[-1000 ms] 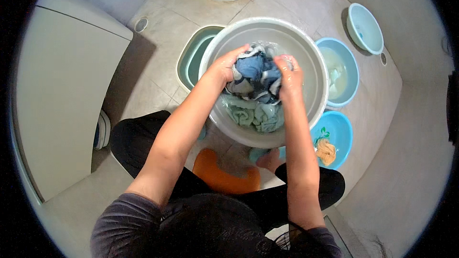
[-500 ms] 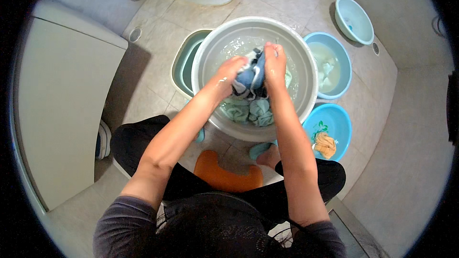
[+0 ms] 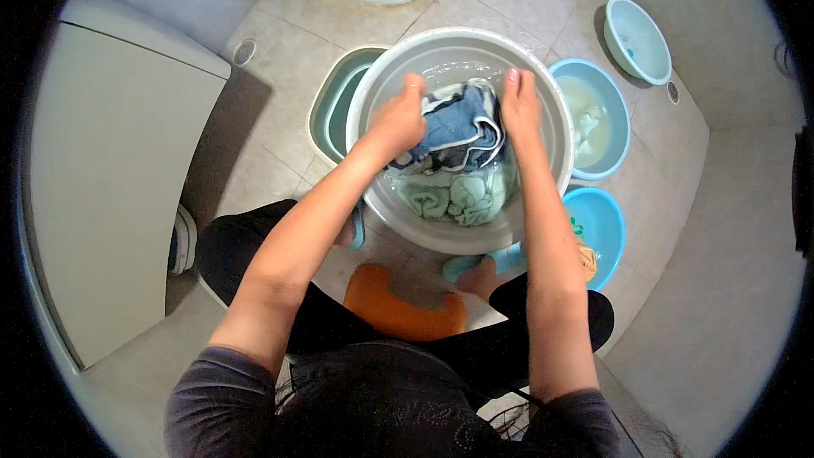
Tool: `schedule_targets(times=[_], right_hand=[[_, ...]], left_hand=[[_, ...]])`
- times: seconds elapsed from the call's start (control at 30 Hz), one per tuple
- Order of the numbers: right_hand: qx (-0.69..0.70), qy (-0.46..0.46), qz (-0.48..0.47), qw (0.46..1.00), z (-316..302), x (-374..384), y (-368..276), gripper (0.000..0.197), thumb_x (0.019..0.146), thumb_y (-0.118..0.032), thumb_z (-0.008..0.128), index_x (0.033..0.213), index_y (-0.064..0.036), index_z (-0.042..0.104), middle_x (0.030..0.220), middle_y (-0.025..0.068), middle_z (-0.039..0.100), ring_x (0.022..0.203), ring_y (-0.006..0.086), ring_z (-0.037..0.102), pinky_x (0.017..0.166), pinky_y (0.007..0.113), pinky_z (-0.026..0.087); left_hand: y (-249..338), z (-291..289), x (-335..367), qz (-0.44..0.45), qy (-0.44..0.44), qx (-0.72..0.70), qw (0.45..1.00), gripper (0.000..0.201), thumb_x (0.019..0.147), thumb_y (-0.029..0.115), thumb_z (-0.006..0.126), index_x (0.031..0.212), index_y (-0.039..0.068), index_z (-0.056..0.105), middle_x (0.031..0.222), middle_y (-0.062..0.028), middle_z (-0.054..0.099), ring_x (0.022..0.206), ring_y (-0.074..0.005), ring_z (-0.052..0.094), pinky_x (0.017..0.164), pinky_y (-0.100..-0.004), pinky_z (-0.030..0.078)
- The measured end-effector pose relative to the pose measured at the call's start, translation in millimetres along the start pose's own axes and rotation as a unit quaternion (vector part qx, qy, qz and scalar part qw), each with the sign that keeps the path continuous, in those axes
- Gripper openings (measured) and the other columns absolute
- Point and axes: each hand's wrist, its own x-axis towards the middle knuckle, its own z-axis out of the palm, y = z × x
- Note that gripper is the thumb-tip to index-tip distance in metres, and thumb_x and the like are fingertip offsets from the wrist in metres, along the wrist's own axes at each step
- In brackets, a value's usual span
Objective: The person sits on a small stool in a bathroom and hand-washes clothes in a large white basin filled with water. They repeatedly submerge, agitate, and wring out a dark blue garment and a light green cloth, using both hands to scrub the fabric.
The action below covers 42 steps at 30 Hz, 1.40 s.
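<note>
A large grey-white basin of water stands before me. In it lies a wet blue, white and dark garment, opened out at the water's surface, with white-piped edges. My left hand is closed on its left side, thumb up. At the garment's right edge my right hand is closed too; its palm side and the cloth inside it are mostly hidden. Pale green cloth lies bunched under water, nearer to me than the garment.
A greenish tub sits partly under the basin's left side. On the right are a blue basin with cloudy water and pale cloth, a brighter blue basin with tan cloth, and a light-blue basin. An orange stool stands between my legs.
My hands have moved apart, the right one to the right. The garment, bunched between them before, has spread out and lies lower in the water.
</note>
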Motion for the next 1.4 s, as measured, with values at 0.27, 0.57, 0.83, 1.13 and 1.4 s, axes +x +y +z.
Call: schedule_targets(times=[0.27,0.57,0.83,1.13,1.4], right_hand=[[-0.177,-0.139,0.03,0.974,-19.2,-64.8,14.1,0.078,0.073,-0.048,0.059,0.122,0.0087,0.035,0.116,0.0289,0.045,0.109,0.0388,0.045,0.093,0.038,0.035],[-0.278,-0.396,-0.007,0.875,-37.4,-98.9,-20.2,0.047,0.07,-0.032,0.062,0.109,-0.0062,0.053,0.098,0.0197,0.059,0.091,0.034,0.056,0.079,0.04,0.044],[-0.199,-0.516,-0.04,0.832,-48.0,-84.0,-24.2,0.045,0.077,-0.038,0.054,0.114,-0.0118,0.052,0.102,0.0149,0.059,0.09,0.0322,0.056,0.08,0.039,0.044],[-0.136,-0.112,-0.005,0.984,5.8,-34.4,36.2,0.034,0.076,-0.027,0.06,0.099,-0.0033,0.052,0.088,0.0182,0.056,0.087,0.0327,0.054,0.077,0.038,0.041],[0.319,-0.015,0.005,0.948,-54.0,-6.3,-21.5,0.017,0.088,-0.017,0.046,0.098,-0.003,0.045,0.083,0.0011,0.046,0.074,0.0096,0.042,0.069,0.022,0.036]], left_hand=[[18.6,30.9,38.7,0.003,-0.124,0.142,0.982,0.071,0.061,0.025,0.071,0.121,0.006,0.038,0.111,-0.0154,0.053,0.098,-0.0301,0.053,0.082,-0.0415,0.043],[41.7,-29.8,41.1,-0.07,-0.195,-0.572,0.794,0.06,0.066,0.013,0.066,0.119,0.002,0.04,0.103,-0.0108,0.054,0.088,-0.0188,0.056,0.077,-0.0321,0.048],[-0.6,-11.6,56.3,-0.001,-0.14,-0.25,0.958,0.052,0.07,0.043,0.065,0.097,-0.001,0.055,0.096,-0.0138,0.058,0.085,-0.0193,0.057,0.077,-0.0306,0.045],[-7.0,9.2,41.8,0.109,-0.023,-0.132,0.985,0.035,0.066,0.007,0.055,0.101,0.01,0.048,0.083,-0.0134,0.056,0.081,-0.0232,0.054,0.072,-0.0318,0.043],[-27.0,-12.5,42.7,0.076,0.019,-0.314,0.946,0.031,0.066,-0.002,0.053,0.094,0.007,0.046,0.076,-0.0094,0.054,0.075,-0.0208,0.054,0.067,-0.0306,0.043]])
